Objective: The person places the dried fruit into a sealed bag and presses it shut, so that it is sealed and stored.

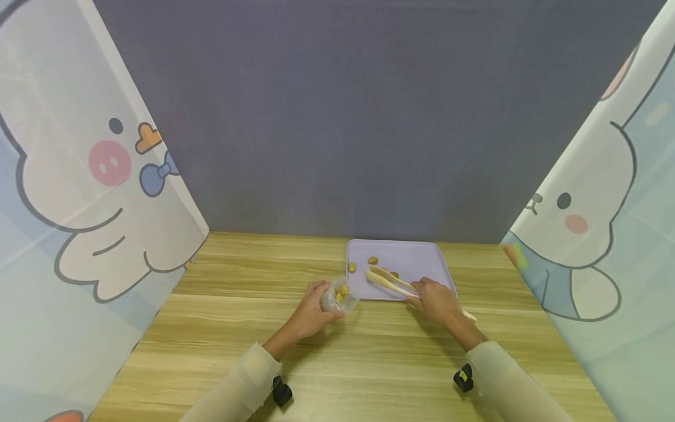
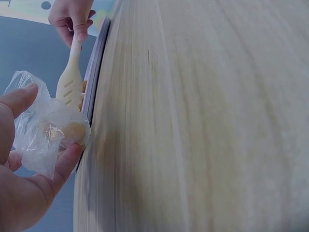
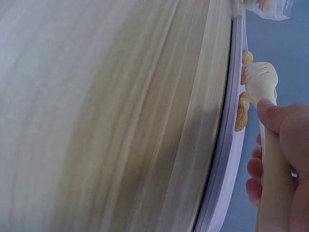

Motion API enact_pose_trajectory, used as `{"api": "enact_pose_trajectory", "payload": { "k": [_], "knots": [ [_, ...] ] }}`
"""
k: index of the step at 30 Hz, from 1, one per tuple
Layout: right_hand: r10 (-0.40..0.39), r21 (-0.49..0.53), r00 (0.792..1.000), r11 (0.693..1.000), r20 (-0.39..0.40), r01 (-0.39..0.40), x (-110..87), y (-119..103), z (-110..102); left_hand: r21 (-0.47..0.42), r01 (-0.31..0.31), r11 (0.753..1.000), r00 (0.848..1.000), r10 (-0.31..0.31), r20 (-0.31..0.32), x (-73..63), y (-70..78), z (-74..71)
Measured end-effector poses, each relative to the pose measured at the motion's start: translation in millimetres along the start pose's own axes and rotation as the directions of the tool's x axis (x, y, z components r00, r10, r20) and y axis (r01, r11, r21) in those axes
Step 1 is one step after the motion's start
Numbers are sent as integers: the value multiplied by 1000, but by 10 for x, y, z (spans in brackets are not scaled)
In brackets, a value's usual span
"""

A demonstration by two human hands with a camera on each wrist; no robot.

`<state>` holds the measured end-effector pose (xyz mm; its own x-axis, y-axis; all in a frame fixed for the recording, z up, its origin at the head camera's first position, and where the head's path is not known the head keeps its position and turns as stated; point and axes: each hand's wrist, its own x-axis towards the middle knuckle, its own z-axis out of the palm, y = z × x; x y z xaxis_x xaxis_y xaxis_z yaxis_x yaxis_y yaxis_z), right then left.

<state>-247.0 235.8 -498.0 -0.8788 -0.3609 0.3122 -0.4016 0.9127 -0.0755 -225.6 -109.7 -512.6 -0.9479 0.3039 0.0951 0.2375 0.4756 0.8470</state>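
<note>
**On the table (image 1: 232, 293), a purple tray (image 1: 416, 258) with brown lumps (image 1: 373, 260)**

At the near side, two pale sleeves (image 1: 237, 381) reach in over the wood. A small black gadget (image 1: 282, 392) sits by the left wrist, and another black gadget (image 1: 463, 379) sits by the right one.

Past the sleeves come the two hands. The left hand (image 1: 307, 316) holds a clear plastic bag (image 1: 329, 300), with its thumb and fingers curled round the sides. A few yellow-brown lumps (image 1: 343, 291) are inside the bag. They show through the thin, crinkly plastic. The bag is just beside the near left corner of the tray, and I cannot tell if the two touch.

The right hand (image 1: 436, 300) grips a pair of cream tongs (image 1: 390, 285), with its fingers wrapped round the handles. The tongs point left over the tray. Their flat ends have slots in them. The ends are very near some of the lumps on the tray, but I cannot tell if they pinch one.

The tray lies flat near the far edge of the table. The lumps on it look like peanuts in their shells. They lie in its left half, one of them close to the left rim.

Behind the table hangs a plain, dark grey cloth (image 1: 348, 117). On the left is a wall picture (image 1: 53, 176) of a white animal with pink cheeks and a blue bow. On the right, another wall picture (image 1: 590, 205) shows a white animal in blue.
</note>
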Motion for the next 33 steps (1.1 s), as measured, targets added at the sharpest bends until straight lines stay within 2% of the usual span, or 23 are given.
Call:
{"api": "enact_pose_trajectory", "payload": {
  "k": [13,24,33],
  "knots": [
    [1,6,1000,1000,5,-1,-11,-7,-18,2,-10,1000,1000,10,-2,11,-43,13],
    [-93,2,988,996,-121,94,12,-1,-61,6,1,1000,1000,-1,-5,6,-17,15],
    [-65,12,996,998,-63,66,41,-67,-205,6,10,1000,1000,-10,-3,13,-17,18]
  ]
}}
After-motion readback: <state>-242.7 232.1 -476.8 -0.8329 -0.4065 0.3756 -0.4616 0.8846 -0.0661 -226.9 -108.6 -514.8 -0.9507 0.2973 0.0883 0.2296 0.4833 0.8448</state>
